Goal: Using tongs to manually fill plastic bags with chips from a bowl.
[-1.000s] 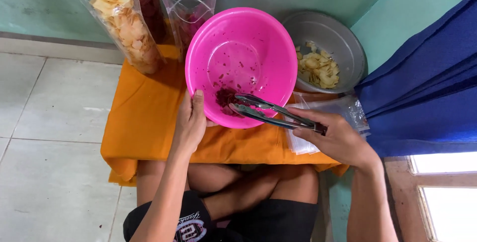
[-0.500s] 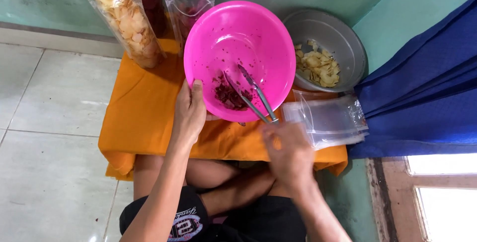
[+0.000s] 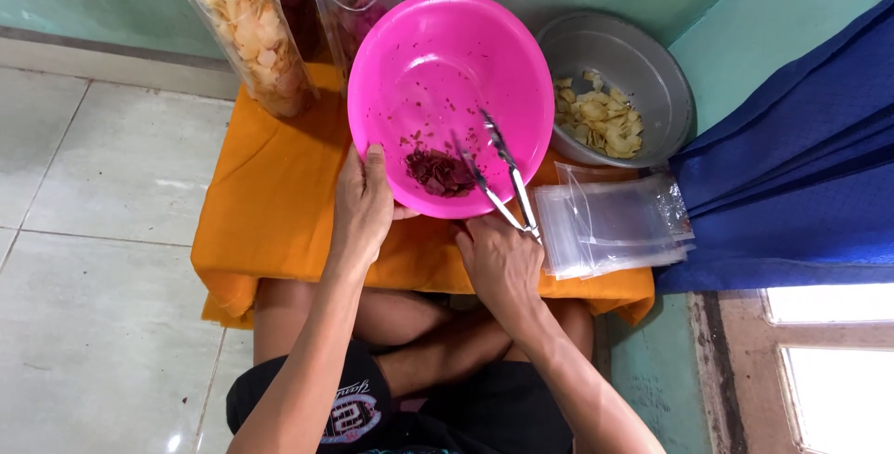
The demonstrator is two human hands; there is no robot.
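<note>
While the left hand (image 3: 361, 204) is gripping the near rim of the tilted pink basin (image 3: 438, 54), thumb inside and fingers curled under the edge, the right hand (image 3: 501, 258) is resting at the basin's lower edge, where the handle end of the metal tongs (image 3: 498, 175) is leaning out over the rim. Its fingers are loosely bent near that handle, but whether they are actually closing on it is hard to tell from this angle. A small heap of dark red chips (image 3: 440, 171) is lying at the lowest part of the basin, just beside the open tips of the tongs. To gather these last pieces well, the basin is best kept tilted toward the body so the chips stay pooled, and the tongs should close gently, since thin chips are likely to crumble. Beside the right hand, a stack of clear plastic bags (image 3: 615, 226) is lying on the orange cloth (image 3: 270, 203), and a grey metal bowl (image 3: 652, 72) of pale chips is sitting behind it.
</note>
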